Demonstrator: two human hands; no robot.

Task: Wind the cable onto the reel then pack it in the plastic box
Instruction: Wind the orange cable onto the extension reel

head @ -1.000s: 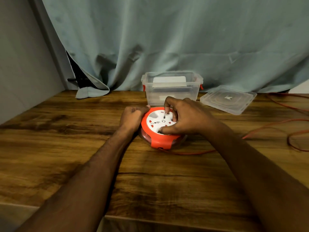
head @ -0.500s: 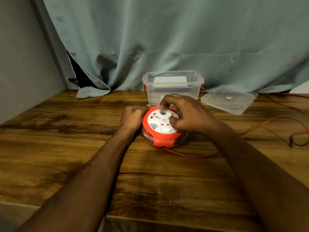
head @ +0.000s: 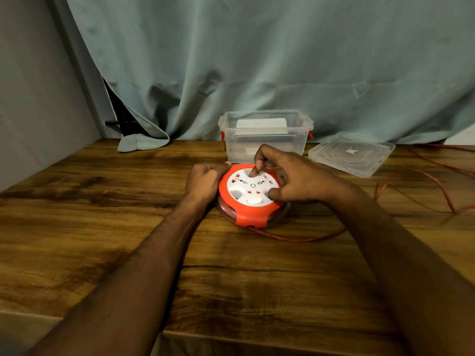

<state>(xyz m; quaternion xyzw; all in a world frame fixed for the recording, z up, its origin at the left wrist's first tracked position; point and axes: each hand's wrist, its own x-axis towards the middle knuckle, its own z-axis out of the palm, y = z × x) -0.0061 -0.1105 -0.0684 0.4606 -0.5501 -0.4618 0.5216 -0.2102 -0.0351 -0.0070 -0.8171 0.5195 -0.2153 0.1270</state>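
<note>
We judge the reel (head: 250,196) as a hard, fairly light plastic disc with a smooth rim that can slip, while the red cable (head: 303,238) is thin and limp and can snag, so we take hold at the rim and in the hollows of the white face. The reel lies flat on the bench (head: 102,227), just in front of the open plastic box (head: 264,140). Our left hand (head: 203,182) curls its grip on the left rim, our right hand (head: 295,177) presses bent fingertips into the face from the right, and the loose cable trails away to the right.
</note>
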